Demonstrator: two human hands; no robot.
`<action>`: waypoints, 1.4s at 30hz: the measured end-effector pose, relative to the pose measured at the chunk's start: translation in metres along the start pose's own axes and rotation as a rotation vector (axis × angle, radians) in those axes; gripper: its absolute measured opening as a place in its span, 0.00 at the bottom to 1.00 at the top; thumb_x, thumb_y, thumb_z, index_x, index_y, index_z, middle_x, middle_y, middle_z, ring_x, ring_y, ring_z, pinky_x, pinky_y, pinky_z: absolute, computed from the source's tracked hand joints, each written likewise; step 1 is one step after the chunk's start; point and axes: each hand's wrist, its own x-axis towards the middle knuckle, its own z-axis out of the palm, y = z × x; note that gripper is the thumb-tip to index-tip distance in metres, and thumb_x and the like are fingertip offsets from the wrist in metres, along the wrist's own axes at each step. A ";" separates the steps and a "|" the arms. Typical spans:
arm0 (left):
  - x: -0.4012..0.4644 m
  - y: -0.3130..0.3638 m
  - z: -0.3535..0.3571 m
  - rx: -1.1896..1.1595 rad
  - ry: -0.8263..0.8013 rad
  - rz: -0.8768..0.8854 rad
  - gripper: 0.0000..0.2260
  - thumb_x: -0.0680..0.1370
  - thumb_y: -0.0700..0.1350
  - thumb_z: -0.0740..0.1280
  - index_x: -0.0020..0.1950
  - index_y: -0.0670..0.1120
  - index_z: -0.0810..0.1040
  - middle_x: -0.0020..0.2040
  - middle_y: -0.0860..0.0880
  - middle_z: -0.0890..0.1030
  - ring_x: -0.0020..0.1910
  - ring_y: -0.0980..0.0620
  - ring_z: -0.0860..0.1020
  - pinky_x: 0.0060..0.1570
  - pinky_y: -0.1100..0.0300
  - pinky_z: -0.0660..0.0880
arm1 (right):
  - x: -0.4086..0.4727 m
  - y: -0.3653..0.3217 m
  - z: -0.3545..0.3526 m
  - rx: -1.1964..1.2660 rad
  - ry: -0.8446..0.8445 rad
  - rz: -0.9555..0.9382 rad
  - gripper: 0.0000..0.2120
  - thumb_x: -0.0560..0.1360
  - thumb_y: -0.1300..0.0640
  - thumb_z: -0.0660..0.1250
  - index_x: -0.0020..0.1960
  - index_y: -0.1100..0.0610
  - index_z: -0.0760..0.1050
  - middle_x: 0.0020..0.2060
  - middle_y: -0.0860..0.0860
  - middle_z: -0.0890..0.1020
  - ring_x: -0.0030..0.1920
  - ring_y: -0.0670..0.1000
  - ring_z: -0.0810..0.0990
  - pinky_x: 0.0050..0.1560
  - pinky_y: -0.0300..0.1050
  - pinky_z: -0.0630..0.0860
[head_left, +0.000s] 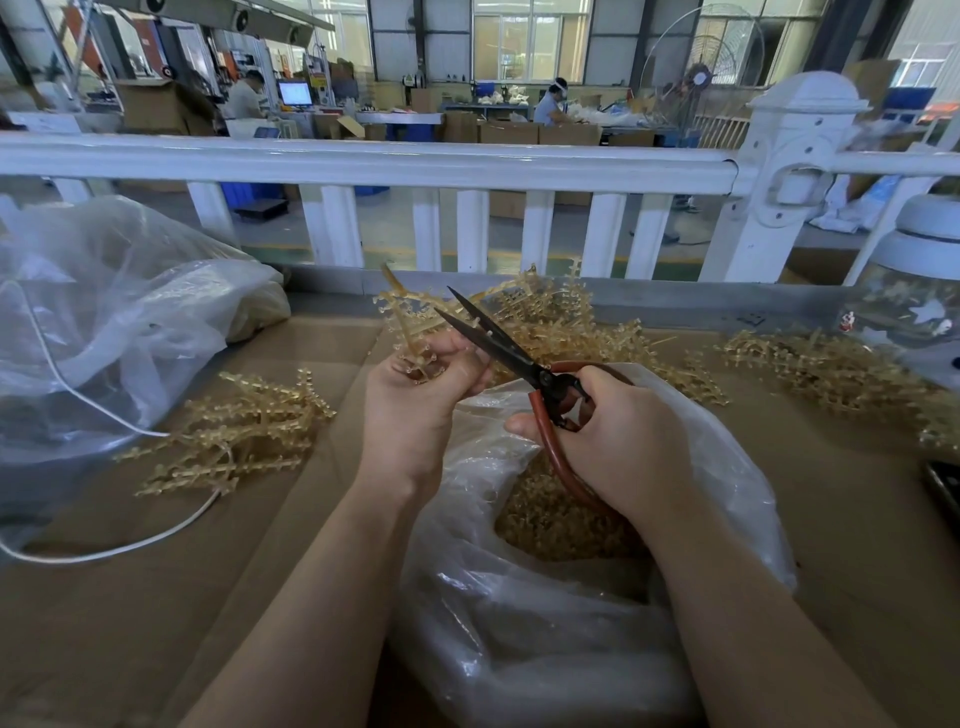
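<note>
My left hand (415, 395) grips a yellowish translucent plastic sprue (410, 322) with many small branch pieces, held up over the table. My right hand (613, 441) holds a pair of scissors (498, 343) by their red-brown handles. The dark blades stand open and point up-left, with their edges right beside my left fingers and the sprue. Below both hands lies an open clear plastic bag (519, 613) holding a heap of small cut yellowish pieces (550, 519).
Piles of the same sprues lie at the left (234, 431), behind the hands (561, 317) and at the right (831, 369). A large crumpled plastic bag (104, 312) with a white cord fills the left. Cardboard (156, 597) covers the table. A white railing (363, 161) runs behind.
</note>
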 end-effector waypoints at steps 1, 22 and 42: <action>0.000 0.000 0.000 0.006 -0.005 0.002 0.10 0.75 0.31 0.70 0.40 0.44 0.84 0.33 0.47 0.80 0.34 0.52 0.75 0.43 0.61 0.76 | 0.000 0.000 0.000 -0.006 0.007 -0.004 0.37 0.62 0.19 0.56 0.49 0.48 0.79 0.35 0.36 0.75 0.34 0.37 0.73 0.34 0.28 0.66; 0.000 -0.003 -0.001 0.034 -0.024 0.041 0.04 0.74 0.33 0.71 0.48 0.38 0.81 0.35 0.50 0.82 0.36 0.55 0.79 0.42 0.63 0.77 | -0.002 0.002 0.002 0.050 0.044 -0.054 0.23 0.65 0.21 0.61 0.43 0.40 0.70 0.31 0.32 0.72 0.33 0.32 0.72 0.31 0.27 0.63; 0.000 -0.005 -0.002 0.084 -0.032 0.013 0.03 0.75 0.34 0.72 0.47 0.39 0.82 0.39 0.46 0.83 0.40 0.51 0.81 0.46 0.59 0.78 | -0.002 0.005 0.004 0.062 0.093 -0.073 0.25 0.66 0.25 0.66 0.40 0.47 0.77 0.32 0.37 0.77 0.33 0.38 0.76 0.33 0.29 0.69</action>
